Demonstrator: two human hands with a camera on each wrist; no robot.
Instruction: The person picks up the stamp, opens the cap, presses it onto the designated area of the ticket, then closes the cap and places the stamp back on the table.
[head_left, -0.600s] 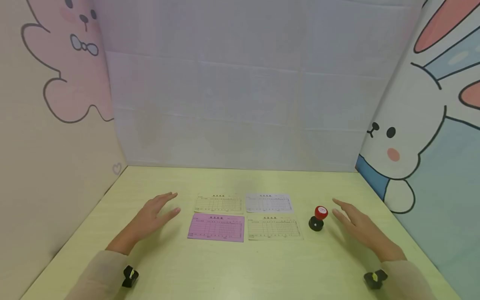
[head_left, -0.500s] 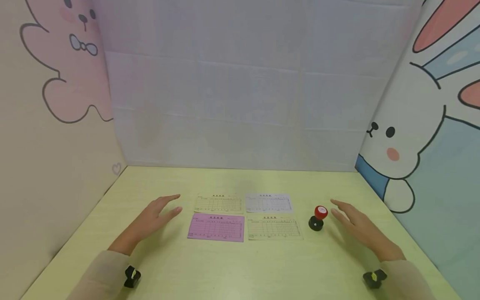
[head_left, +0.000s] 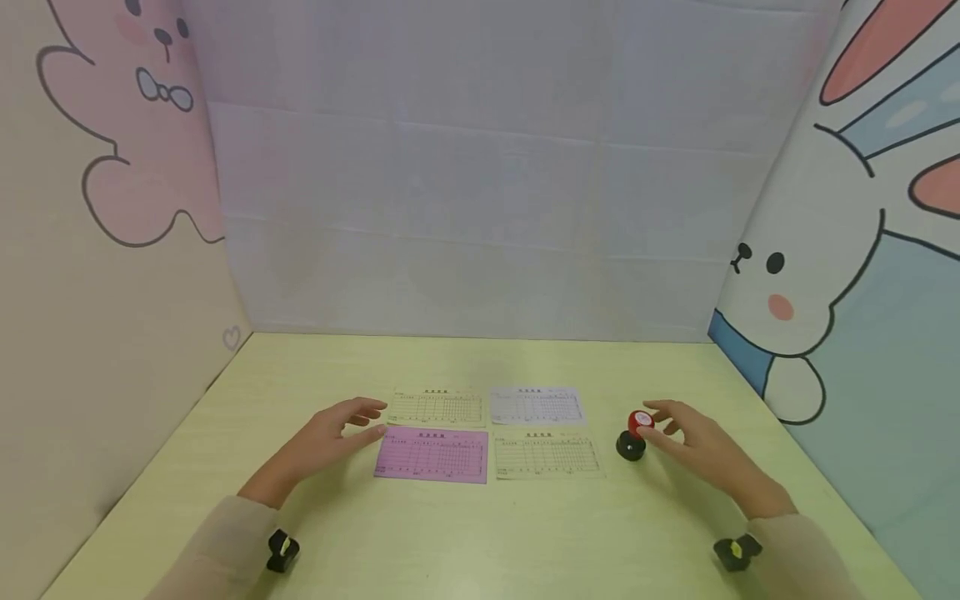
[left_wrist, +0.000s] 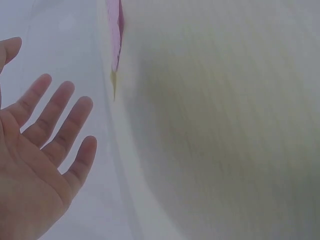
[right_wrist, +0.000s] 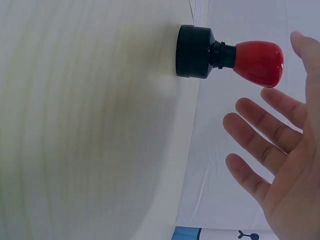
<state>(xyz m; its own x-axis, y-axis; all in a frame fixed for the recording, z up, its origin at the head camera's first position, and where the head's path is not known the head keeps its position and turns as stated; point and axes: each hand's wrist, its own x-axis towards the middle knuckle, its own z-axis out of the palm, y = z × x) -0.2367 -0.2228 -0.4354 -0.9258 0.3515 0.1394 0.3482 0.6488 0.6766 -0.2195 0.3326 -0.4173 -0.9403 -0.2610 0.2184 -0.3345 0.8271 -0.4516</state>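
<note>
A stamp with a red handle and round black base [head_left: 630, 447] stands upright on the table, right of several printed forms. My right hand [head_left: 705, 444] is beside its handle, thumb and fingers spread around it; in the right wrist view a gap shows between the fingers and the red handle [right_wrist: 257, 63]. My left hand [head_left: 327, 438] hovers over the table at the left edge of the purple form [head_left: 431, 455], fingers relaxed, holding nothing. In the left wrist view the left palm [left_wrist: 32, 172] shows, with the purple form [left_wrist: 115, 35] seen nearly edge-on.
Behind the purple form lies a pale yellow form [head_left: 435, 409], with a whitish form [head_left: 536, 406] to its right. Another pale yellow form [head_left: 548, 455] lies beside the purple one. Cloth walls surround the table [head_left: 480, 542] at the back [head_left: 480, 208] and both sides.
Both hands have moved inward: the left toward the purple form, the right closer to the stamp's red handle. The fingers bend slightly more. Stamp and forms stay in place.
</note>
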